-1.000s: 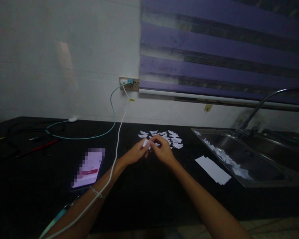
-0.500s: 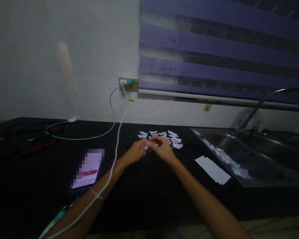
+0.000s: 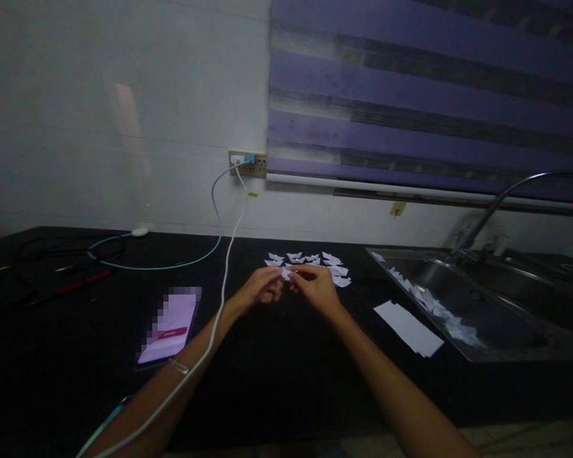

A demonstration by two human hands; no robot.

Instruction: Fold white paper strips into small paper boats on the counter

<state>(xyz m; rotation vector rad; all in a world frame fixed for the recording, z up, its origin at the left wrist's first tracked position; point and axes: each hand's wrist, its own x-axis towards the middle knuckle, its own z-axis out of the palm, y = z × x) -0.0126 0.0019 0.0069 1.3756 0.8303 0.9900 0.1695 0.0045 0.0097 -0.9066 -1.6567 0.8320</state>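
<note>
Between my two hands is a small folded white paper boat [image 3: 286,273], pinched from both sides by the fingertips. My left hand [image 3: 261,285] grips its left end, thumb and fingers pressed together. On the other end, my right hand [image 3: 316,286] is closed in a pinch, with the fingers partly covering the paper. Just behind the hands, several finished paper boats [image 3: 333,259] stand grouped on the black counter [image 3: 277,369]; my right hand hides some of them. A stack of white paper strips [image 3: 408,327] lies right of my right hand.
A steel sink [image 3: 487,305] with a curved faucet [image 3: 487,216] is at right, folded white papers [image 3: 439,305] along its left rim. A phone [image 3: 172,327] lies at left. A white cable [image 3: 225,280] passes over my left forearm. Red pen-like item [image 3: 83,280] lies far left.
Both hands have turned slightly, and the paper between them now shows more of a boat shape. The fingers of my left hand have shifted along it. The other things stay in place.
</note>
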